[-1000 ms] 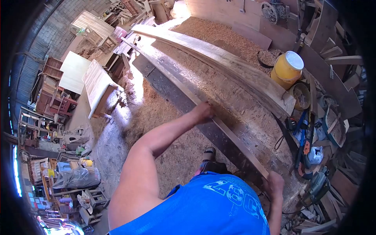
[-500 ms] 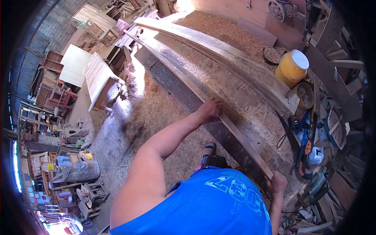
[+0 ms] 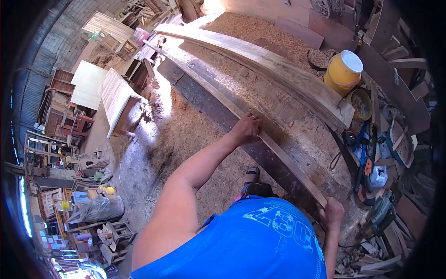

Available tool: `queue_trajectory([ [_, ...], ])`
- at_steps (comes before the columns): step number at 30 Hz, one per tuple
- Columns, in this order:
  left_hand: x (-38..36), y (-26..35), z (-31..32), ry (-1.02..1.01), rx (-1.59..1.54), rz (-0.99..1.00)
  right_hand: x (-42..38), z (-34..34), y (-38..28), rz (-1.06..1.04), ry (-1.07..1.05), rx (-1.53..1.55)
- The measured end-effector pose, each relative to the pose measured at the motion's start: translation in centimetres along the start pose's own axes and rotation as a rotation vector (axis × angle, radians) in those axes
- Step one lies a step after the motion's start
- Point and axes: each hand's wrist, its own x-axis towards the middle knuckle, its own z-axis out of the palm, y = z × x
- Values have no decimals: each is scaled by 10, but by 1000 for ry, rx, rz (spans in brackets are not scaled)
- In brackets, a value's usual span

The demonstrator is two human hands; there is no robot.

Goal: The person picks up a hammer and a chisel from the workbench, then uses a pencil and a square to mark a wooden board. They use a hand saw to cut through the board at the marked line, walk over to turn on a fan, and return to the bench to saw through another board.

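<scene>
A long, narrow wooden strip (image 3: 293, 168) runs diagonally along the dark workbench (image 3: 197, 98), from its far end towards my body. My left hand (image 3: 247, 128) is closed around the strip near its middle, with the fingers curled over the top. At the near end, my right hand (image 3: 331, 214) grips the same strip, its thumb side against the wood. The undersides of both grips are hidden. Wide wooden planks (image 3: 260, 56) lie stacked along the bench's far side, parallel to the strip.
A yellow container with a white lid (image 3: 344, 74) stands at the right, beside a bucket (image 3: 361, 104). Tools, including an orange-and-blue handsaw (image 3: 367, 167) and a green power tool (image 3: 380, 214), lie near my right hand. Wood shavings (image 3: 172, 153) cover the floor. A pale wooden table (image 3: 116, 100) stands at left.
The view has turned slightly, shifting the surroundings. Both hands keep hold of the wooden strip, with little visible movement along it.
</scene>
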Motion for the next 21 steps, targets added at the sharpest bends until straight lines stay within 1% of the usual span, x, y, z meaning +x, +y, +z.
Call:
queue_trajectory([
  [7, -1, 0, 1, -26, -4, -28, 0, -1, -2, 22, -16, -4],
  [10, -1, -1, 1, 13, -23, 6, 0, -1, -2, 34, -23, -14],
  [12, -2, -1, 2, 63, -33, 4, 1, -1, -3, 15, 20, -44],
  [16, -4, -4, 9, -3, -18, -10, 2, 0, -2, 34, -8, -40],
  [18, -7, -11, 18, 6, 115, 23, -1, 6, 2, 29, -22, -88],
  [19, -4, -10, 17, -80, -15, -166, 1, 4, 3, 35, -87, -104],
  [20, -3, -11, 17, -192, -153, -334, 2, 1, -2, 8, -31, -45],
  [21, -15, -24, 33, -129, -242, -219, 4, -4, -4, 6, -42, -46],
])
